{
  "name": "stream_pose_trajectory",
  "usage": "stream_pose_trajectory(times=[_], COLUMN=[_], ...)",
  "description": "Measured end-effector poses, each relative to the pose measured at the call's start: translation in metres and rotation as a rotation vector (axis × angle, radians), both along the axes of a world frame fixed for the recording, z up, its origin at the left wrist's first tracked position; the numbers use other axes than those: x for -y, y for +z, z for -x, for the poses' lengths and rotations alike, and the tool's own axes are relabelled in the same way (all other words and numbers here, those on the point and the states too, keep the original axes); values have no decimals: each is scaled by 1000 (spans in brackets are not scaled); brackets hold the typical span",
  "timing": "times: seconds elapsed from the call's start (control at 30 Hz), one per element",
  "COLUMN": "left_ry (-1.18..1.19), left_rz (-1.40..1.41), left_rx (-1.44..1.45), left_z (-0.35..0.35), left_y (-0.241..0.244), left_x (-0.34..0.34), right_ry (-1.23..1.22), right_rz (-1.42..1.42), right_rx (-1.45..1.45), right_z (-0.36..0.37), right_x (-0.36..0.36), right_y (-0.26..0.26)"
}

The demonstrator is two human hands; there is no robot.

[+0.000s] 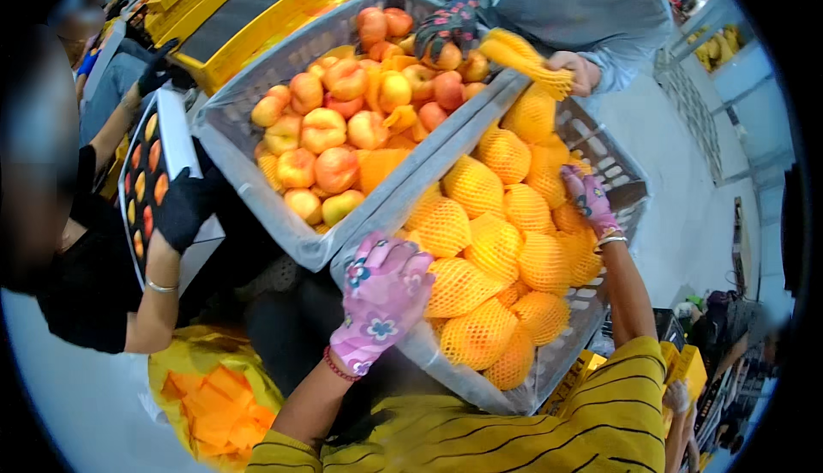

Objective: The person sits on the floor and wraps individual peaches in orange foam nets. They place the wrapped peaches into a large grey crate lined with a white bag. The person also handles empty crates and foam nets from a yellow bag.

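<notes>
My left hand (382,299), in a pink flowered glove, lies over the near left edge of a lined plastic crate (443,370). Its fingertips are hidden, so I cannot tell whether it grips the rim or a fruit. Several fruits in yellow foam nets (495,248) fill this crate. At the crate's right wall, my right hand (588,200), gloved alike, touches the netted fruits with its fingers pointing away from me; its grasp is unclear. Beyond the left hand, a second lined crate (263,213) holds bare red-and-yellow peaches (325,129) and some loose foam nets (382,168).
Opposite, a person's gloved hand (447,36) touches peaches while their bare hand holds foam nets (524,62). At left, another person's black-gloved hand (186,209) holds a box of fruit (144,180). A yellow bag (170,370) with orange sheets stands below. Yellow boxes (257,17) lie behind.
</notes>
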State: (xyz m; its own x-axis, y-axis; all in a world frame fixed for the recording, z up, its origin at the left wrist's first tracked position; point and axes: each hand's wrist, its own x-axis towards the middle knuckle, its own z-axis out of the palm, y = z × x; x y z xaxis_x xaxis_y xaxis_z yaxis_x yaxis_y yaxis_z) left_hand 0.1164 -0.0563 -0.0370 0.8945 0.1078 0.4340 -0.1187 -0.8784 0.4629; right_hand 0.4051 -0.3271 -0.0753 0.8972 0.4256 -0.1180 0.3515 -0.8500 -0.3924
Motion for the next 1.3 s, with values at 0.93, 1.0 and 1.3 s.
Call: stream_pose_trajectory(times=[0.93, 1.0, 1.3], left_ry=[33, 44, 46], left_rz=[-16, -12, 11], left_rx=[-76, -53, -72], left_z=[-1, -1, -1], left_y=[2, 0, 2], left_x=[1, 0, -1], right_ry=[-26, -189, -134], right_rz=[-891, -742, 218], right_rx=[46, 73, 125], right_z=[-60, -71, -70], right_x=[-72, -76, -130], right_y=[8, 10, 12])
